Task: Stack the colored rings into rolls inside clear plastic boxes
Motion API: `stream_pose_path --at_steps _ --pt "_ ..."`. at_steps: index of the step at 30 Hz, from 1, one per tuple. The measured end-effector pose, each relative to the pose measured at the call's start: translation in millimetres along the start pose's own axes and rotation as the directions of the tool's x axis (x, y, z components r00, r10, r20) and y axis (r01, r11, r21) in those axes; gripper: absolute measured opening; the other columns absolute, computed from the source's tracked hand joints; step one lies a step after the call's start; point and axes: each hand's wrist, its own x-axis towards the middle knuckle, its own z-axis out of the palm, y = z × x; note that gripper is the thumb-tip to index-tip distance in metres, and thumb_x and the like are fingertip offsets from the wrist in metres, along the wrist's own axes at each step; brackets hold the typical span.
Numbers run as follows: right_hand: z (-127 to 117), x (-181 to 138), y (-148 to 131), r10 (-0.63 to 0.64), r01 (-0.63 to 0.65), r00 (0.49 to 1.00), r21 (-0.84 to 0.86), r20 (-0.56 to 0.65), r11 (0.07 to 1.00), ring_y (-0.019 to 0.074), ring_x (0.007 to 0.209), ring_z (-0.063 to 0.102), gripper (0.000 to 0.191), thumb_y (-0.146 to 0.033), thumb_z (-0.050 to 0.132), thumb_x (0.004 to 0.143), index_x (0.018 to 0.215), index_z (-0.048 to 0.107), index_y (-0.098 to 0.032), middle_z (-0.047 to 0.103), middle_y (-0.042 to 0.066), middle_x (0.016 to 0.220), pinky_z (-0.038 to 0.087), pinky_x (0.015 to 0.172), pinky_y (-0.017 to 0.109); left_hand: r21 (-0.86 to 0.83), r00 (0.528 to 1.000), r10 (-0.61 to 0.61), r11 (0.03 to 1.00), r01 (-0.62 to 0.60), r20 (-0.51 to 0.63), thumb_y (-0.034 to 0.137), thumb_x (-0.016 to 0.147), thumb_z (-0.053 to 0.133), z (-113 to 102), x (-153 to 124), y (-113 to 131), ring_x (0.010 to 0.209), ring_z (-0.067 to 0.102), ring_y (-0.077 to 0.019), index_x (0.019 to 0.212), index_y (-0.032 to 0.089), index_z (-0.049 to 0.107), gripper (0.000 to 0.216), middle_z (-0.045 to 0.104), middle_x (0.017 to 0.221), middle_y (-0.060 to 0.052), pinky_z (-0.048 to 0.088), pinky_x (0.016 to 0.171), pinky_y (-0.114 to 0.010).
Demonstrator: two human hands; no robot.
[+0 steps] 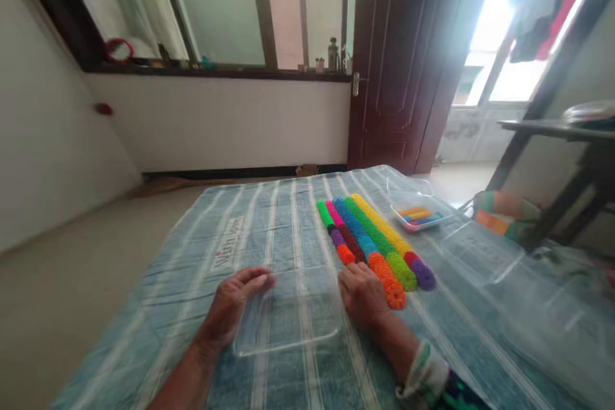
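A clear, empty-looking plastic container lies on the striped cloth in front of me. My left hand is closed at its left side, the thumb and forefinger at the far left corner. At the opposite side my right hand is closed on the edge, its fingertips partly hidden. Just beyond the right hand, long rows of small coloured discs lie side by side on the cloth, in green, pink, blue, yellow, orange and purple.
To the right stands an open clear box with yellow, blue and pink pieces inside. Nearer are a clear lid and crumpled transparent plastic. The striped cloth has printed lettering. Behind are a dark door and a windowsill.
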Motion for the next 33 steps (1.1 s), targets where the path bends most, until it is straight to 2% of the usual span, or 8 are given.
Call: stream_pose_path --at_steps 14,25,33 --pt "-7.0 -0.2 -2.9 0.019 -0.019 1.0 0.004 0.001 1.0 0.0178 0.077 0.048 0.018 -0.014 0.057 0.088 0.071 0.06 -0.019 0.061 0.003 0.077 0.029 0.069 0.031 -0.014 1.0 0.022 1.0 -0.022 0.004 0.03 0.055 0.084 -0.6 0.2 -2.3 0.072 0.071 -0.018 0.08 0.013 0.07 0.033 0.076 0.073 -0.008 0.053 0.076 -0.027" --pt "-7.0 -0.1 -2.3 0.016 -0.016 1.0 -0.013 -0.001 1.0 0.0176 0.076 0.048 0.018 -0.015 0.057 0.088 0.07 0.059 -0.019 0.06 0.002 0.077 0.029 0.068 0.031 -0.019 1.0 0.004 1.0 -0.004 -0.006 0.03 0.052 0.085 2.5 -1.3 0.5 0.07 0.071 -0.0152 0.079 0.014 0.07 0.035 0.076 0.072 -0.007 0.053 0.073 -0.021" --pt "-6.0 -0.1 -1.3 -0.001 0.001 1.0 -0.019 -0.006 1.0 0.0179 0.076 0.047 0.019 -0.015 0.056 0.088 0.07 0.059 -0.02 0.06 0.002 0.076 0.029 0.068 0.031 -0.013 1.0 0.007 1.0 -0.008 -0.007 0.03 0.053 0.085 1.2 0.3 -1.5 0.071 0.071 -0.0153 0.079 0.014 0.07 0.034 0.076 0.072 -0.007 0.053 0.074 -0.021"
